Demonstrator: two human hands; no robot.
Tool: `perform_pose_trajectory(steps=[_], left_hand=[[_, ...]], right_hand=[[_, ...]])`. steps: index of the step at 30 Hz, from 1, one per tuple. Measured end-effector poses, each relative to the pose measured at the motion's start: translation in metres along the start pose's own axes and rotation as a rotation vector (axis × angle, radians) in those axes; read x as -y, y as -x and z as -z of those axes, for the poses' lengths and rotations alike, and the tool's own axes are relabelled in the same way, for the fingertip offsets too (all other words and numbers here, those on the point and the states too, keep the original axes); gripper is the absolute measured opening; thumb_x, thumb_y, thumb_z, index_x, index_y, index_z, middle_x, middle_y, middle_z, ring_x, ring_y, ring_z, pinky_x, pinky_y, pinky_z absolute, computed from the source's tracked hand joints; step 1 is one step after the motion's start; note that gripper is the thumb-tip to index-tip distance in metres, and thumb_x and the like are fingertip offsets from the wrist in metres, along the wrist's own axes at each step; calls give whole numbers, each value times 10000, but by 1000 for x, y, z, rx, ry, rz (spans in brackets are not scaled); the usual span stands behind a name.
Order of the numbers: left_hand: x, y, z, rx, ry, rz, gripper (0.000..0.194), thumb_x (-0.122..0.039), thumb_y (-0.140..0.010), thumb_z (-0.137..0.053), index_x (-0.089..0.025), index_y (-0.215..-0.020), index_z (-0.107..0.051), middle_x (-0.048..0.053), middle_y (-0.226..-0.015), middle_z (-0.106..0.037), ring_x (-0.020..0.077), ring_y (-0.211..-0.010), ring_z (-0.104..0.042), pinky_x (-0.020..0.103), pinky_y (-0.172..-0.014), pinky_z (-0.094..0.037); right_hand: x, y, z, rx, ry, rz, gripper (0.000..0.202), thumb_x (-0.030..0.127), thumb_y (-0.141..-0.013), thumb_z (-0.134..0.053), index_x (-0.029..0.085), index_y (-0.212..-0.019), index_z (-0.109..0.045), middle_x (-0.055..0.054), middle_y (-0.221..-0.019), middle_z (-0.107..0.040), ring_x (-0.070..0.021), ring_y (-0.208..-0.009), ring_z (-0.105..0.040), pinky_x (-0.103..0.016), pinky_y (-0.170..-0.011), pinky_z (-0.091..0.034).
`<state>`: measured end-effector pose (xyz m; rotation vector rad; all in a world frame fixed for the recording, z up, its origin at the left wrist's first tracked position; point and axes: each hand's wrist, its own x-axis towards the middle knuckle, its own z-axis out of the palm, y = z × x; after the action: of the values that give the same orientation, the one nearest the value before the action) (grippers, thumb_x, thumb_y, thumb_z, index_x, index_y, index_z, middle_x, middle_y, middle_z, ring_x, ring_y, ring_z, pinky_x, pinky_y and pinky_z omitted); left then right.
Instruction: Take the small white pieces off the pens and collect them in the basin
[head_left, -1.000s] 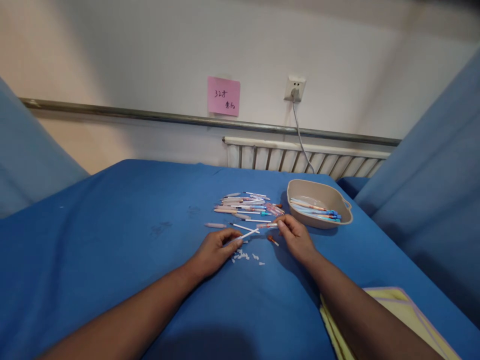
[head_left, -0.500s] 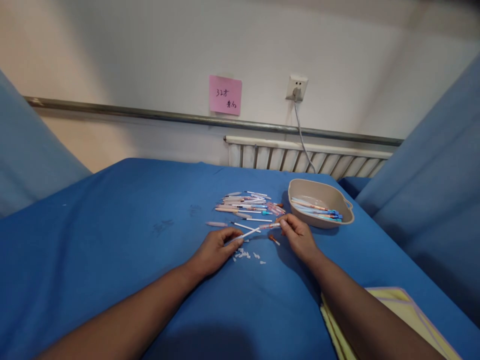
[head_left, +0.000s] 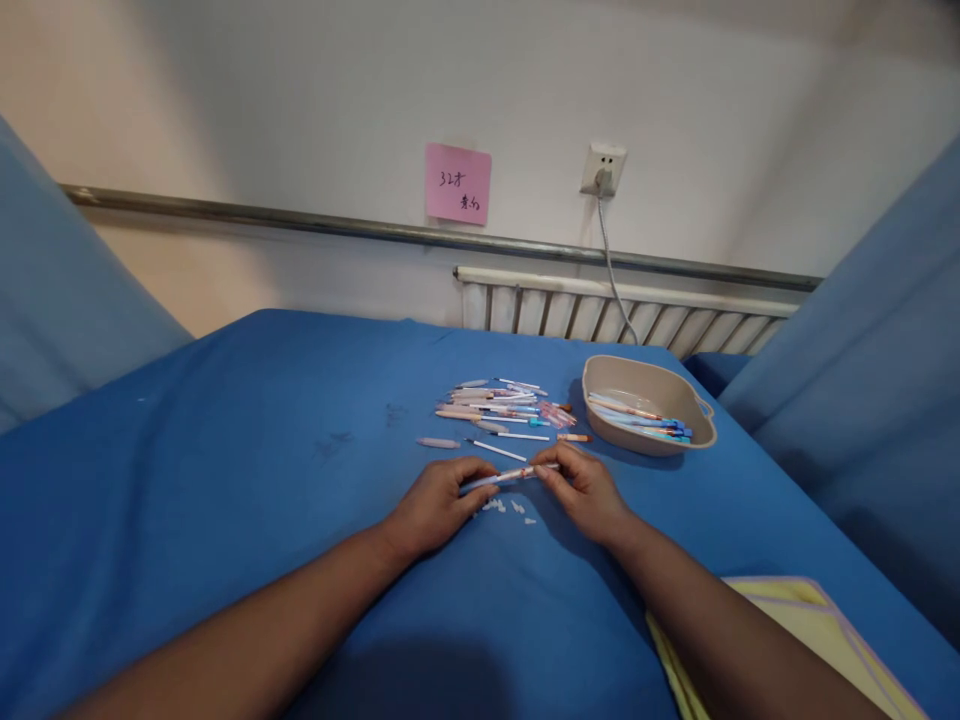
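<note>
Just above the blue cloth, both of my hands hold the two ends of one slim pen (head_left: 511, 477), its pale shaft lying nearly level and its right part printed with a reddish pattern. My left hand (head_left: 436, 502) pinches the left end between thumb and fingers. Closed on the patterned end is my right hand (head_left: 583, 492). Small white plastic pieces (head_left: 517, 507) lie scattered beneath the pen. Beyond the hands, loose refills (head_left: 499, 449) and a pile of pen parts (head_left: 491, 402) rest on the cloth. An orange-ended piece (head_left: 574, 437) lies behind my right hand.
A beige basin (head_left: 697, 445) holding several blue-ended pens stands at the right. A folded yellow cloth (head_left: 780, 610) lies at the lower right, partly under my right forearm. At the back are a radiator (head_left: 502, 305), a metal rail (head_left: 337, 228) and a plugged-in socket (head_left: 602, 168).
My hands have drawn closer together. The white refill and the patterned barrel, which met at an angle, now lie in one line. An orange piece near my right hand no longer shows there.
</note>
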<state>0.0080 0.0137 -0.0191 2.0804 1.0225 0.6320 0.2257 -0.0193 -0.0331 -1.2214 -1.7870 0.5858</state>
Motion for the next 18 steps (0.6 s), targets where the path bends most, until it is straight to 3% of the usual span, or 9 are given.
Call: perform_pose_trajectory(steps=[18], left_hand=[[-5,1,2,65,103,14,252,-330,-807,-529,-198,-955,-685,14,-879,-696,167,-795,-602,237,-735,-446]], right_hand=[[2,1,1,28,-24,0,151,290,-815,-530,208,-850,-653,-19,-767,-633,-146,-695,-558,-249,-645,-434]])
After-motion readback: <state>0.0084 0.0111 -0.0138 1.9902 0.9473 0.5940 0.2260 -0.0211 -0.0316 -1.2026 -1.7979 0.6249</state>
